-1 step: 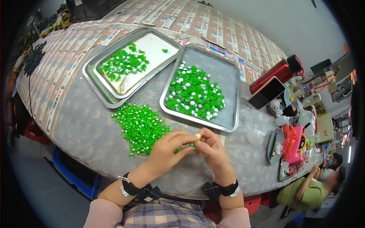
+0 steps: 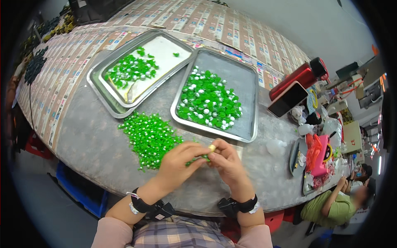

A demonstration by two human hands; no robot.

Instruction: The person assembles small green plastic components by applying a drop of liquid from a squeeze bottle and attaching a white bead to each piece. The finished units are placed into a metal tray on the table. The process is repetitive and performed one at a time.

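My left hand [image 2: 180, 163] and my right hand [image 2: 227, 164] meet over the near part of the table, fingers bent and thumbs pressed in. Between their fingertips is a small green piece [image 2: 206, 156], mostly covered, so its exact shape cannot be made out. A yellowish band or cap [image 2: 212, 148] shows at the fingertips where the hands meet. Just left of and beyond my left hand lies a loose pile of small green pieces with white bits [image 2: 151, 138]. Beyond the hands, a metal tray [image 2: 215, 133] holds larger green pieces and white balls.
A second metal tray [image 2: 96, 89], with a white-lined inner tray [image 2: 169, 41] holding green pieces, stands at the far left. To the right are a red bottle [image 2: 291, 80], a phone [image 2: 288, 99], a clear plastic item [image 2: 276, 146] and a pink container [image 2: 320, 163]. A person in green [image 2: 331, 208] sits at the right.
The whole view has shifted slightly, so the trays and hands appear a little further left. Both hands keep the same pinched pose.
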